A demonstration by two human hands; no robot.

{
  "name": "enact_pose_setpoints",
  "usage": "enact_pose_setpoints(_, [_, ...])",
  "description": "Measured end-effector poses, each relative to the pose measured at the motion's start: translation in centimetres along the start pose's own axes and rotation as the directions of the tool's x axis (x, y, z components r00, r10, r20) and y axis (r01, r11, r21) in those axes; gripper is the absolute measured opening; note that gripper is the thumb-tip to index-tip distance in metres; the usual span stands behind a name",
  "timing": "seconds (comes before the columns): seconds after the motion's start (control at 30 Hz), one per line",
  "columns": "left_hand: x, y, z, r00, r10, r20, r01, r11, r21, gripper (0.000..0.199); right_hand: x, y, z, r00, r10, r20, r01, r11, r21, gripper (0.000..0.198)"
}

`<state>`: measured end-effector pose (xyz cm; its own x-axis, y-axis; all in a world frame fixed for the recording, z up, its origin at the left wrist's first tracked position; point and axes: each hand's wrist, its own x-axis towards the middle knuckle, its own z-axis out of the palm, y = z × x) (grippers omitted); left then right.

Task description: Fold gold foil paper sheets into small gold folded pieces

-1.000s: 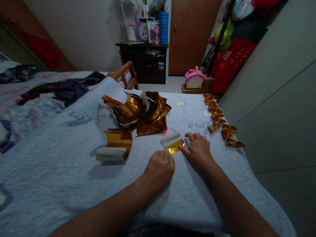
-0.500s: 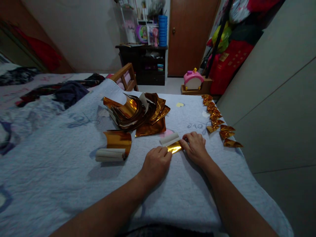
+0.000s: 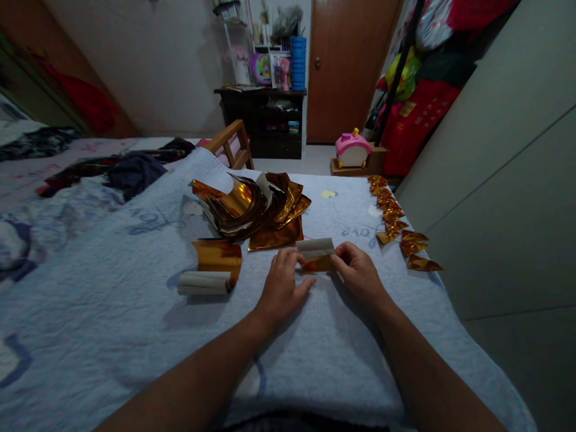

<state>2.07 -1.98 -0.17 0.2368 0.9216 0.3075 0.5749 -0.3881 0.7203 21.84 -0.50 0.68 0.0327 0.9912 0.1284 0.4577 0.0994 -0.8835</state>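
Here, foil sheet: gold with a grey band along its far side, low at the quilt; whether it lies flat cannot be told.
Right grip: thumb and forefinger pinched on the sheet's right edge.
Left grip: fingertips at the sheet's left end, thumb spread apart from them.
Foil stack: beyond and left of the sheet, curved leaves piled loosely.
Curled bundle: left of the left grip, gold inside, its near edge rolled grey.
Folded pieces: beyond the right grip, in an overlapping gold row.
Dark cabinet: far beyond both grips, shelves holding a small blue item; a blue cylinder stands on top.
Yellow-green bag: far beyond the right grip, contents hidden.
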Motion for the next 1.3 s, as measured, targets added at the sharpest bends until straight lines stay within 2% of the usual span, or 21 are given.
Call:
enact_pose_setpoints(0.1, [0.5,0.1,0.0,0.985,-0.172,-0.016,0.158,0.935,-0.316,0.047,-0.2,-0.5,0.0,0.997,0.071,0.038,-0.078,0.973,0.218,0.020])
enact_pose_setpoints(0.17, [0.8,0.4,0.0,0.966,-0.253,0.051,0.240,0.811,-0.534,0.054,-0.4,-0.8,0.2,0.991,0.104,0.079,-0.126,0.930,0.347,0.024])
enact_pose_setpoints(0.23, [1.0,0.7,0.0,0.947,-0.291,0.135,0.300,0.649,-0.700,0.054,-0.6,-0.9,0.6,0.984,0.128,0.121,-0.168,0.885,0.433,0.027])
enact_pose_setpoints(0.33, [1.4,0.9,0.0,0.929,-0.323,0.182,0.329,0.494,-0.805,0.044,-0.8,-1.0,1.2,0.973,0.148,0.175,-0.216,0.851,0.479,0.030])
enact_pose_setpoints(0.43, [1.6,0.7,0.0,0.921,-0.352,0.163,0.322,0.458,-0.829,0.039,-1.0,-1.0,1.1,0.983,0.120,0.140,-0.170,0.880,0.443,0.032])
enact_pose_setpoints(0.53, [1.7,0.4,0.0,0.913,-0.384,0.137,0.322,0.473,-0.820,0.036,-1.2,-1.3,0.4,0.999,-0.033,0.003,0.031,0.959,0.282,0.040])
enact_pose_setpoints(0.6, [1.8,0.3,-0.2,0.907,-0.404,0.117,0.328,0.507,-0.797,0.034,-1.6,-1.6,-0.1,0.981,-0.193,-0.015,0.194,0.973,0.127,0.052])
enact_pose_setpoints(0.67, [1.8,0.2,-0.3,0.903,-0.416,0.107,0.342,0.547,-0.764,0.035,-1.9,-1.9,-0.2,0.940,-0.342,0.015,0.342,0.938,-0.057,0.063])
enact_pose_setpoints(0.77, [1.9,0.0,-0.6,0.905,-0.403,0.138,0.370,0.583,-0.724,0.043,-2.3,-2.0,0.2,0.889,-0.442,0.118,0.457,0.845,-0.279,0.066])
enact_pose_setpoints(0.9, [2.1,-0.2,-0.7,0.904,-0.376,0.203,0.406,0.609,-0.682,0.047,-2.4,-1.7,1.0,0.844,-0.477,0.246,0.537,0.755,-0.377,0.044])
enact_pose_setpoints(1.07, [2.1,-0.3,-0.6,0.900,-0.345,0.267,0.432,0.628,-0.647,0.041,-2.2,-1.7,1.0,0.846,-0.417,0.332,0.525,0.758,-0.388,0.016])
enact_pose_setpoints(1.17, [2.0,-0.5,-0.5,0.921,-0.318,0.224,0.388,0.715,-0.582,0.039,-2.2,-1.8,1.0,0.842,-0.421,0.338,0.531,0.757,-0.381,0.012])
enact_pose_setpoints(1.3, [2.0,-0.7,-0.4,0.963,-0.252,0.100,0.270,0.863,-0.426,0.036,-2.4,-1.7,1.5,0.842,-0.433,0.322,0.535,0.746,-0.397,0.013])
